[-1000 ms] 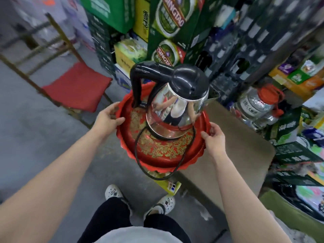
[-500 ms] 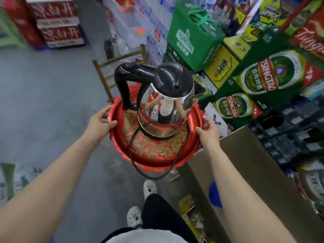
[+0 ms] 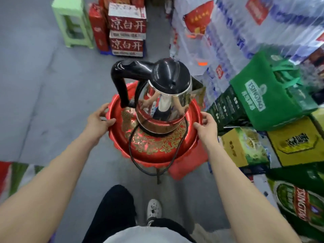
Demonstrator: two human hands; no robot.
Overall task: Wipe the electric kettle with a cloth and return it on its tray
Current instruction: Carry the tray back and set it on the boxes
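Head view, the only 1 supplied: the person stands in a stockroom aisle and carries a round red tray [image 3: 191, 109] at waist height, clear of the floor. The left hand [image 3: 98, 120] grips the tray's left rim, thumb over the lip and fingers curled beneath it. The right hand [image 3: 206, 126] grips the opposite rim in the same way, thumb on top, fingers closed round the edge. Neither hand is free.

The electric kettle [image 3: 164, 95] stands upright on the tray, slightly toward the far side, between the 2 hands and ahead of both. Its black handle [image 3: 122, 81] points to the person's left, so the left hand lies nearer to it; the spout faces right. A black power cord [image 3: 140, 163] loops round the kettle's base and sags over the tray's near rim.

No cloth is visible. Judgement: wiping has not begun, and the tray must first be set down. A red seat [image 3: 189, 163] shows partly beneath the tray; whether it is the intended resting place cannot be told. Stacked cartons [image 3: 127, 30] and a green stool [image 3: 73, 23] stand further ahead
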